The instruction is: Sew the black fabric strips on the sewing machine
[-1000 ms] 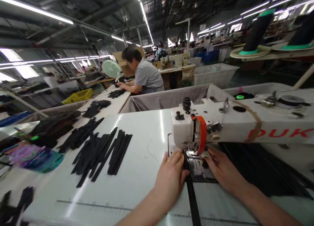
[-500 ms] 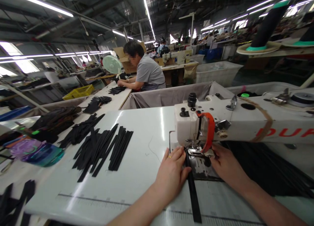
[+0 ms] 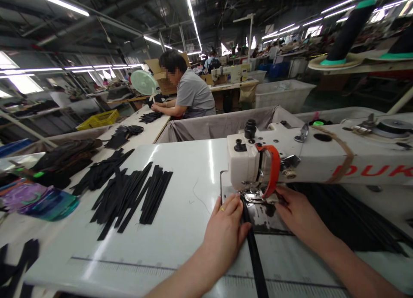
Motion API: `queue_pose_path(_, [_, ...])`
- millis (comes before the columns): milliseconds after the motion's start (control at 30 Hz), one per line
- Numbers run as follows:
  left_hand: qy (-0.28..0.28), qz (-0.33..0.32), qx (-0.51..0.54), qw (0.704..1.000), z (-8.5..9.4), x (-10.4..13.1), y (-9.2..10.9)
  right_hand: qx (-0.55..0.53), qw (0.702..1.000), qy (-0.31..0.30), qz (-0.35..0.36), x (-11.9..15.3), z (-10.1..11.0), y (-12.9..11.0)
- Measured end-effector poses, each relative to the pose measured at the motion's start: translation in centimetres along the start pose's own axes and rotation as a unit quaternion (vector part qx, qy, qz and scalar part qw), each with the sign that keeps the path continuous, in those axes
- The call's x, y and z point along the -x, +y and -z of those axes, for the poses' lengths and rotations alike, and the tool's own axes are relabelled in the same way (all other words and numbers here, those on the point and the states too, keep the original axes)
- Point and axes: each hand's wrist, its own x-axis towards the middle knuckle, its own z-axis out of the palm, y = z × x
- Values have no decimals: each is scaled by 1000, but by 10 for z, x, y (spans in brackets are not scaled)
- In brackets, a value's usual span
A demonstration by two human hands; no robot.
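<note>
Head view: left hand [image 3: 225, 225] presses a long, flat, matte black fabric strip [image 3: 256, 258]; right hand's [image 3: 295, 209] grip cannot be told

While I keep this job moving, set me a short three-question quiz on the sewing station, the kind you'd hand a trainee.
1. Multiple choice: which touches the black strip that runs toward the wearer?
a) the right hand
b) the left hand
c) neither hand

2. True or false: the ruled scale runs along the near side of the tabletop.

3. Fill in: the curved band on the head of the white sewing machine is coloured ____.

Key: 1 b; 2 true; 3 orange
</note>
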Motion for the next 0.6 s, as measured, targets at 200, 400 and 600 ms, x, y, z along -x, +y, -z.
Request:
queue_pose_path(200, [14,-24,-21,999,-7,0,-6,124,992,3,4,47,48,9])
queue_pose_path(400, [38,-47,-11,998,-11,1,-12,404,905,125,50,83,122,59])
queue_pose_path(600, [47,-40,38,997,-2,3,-9,366,912,159,96,81,66,8])
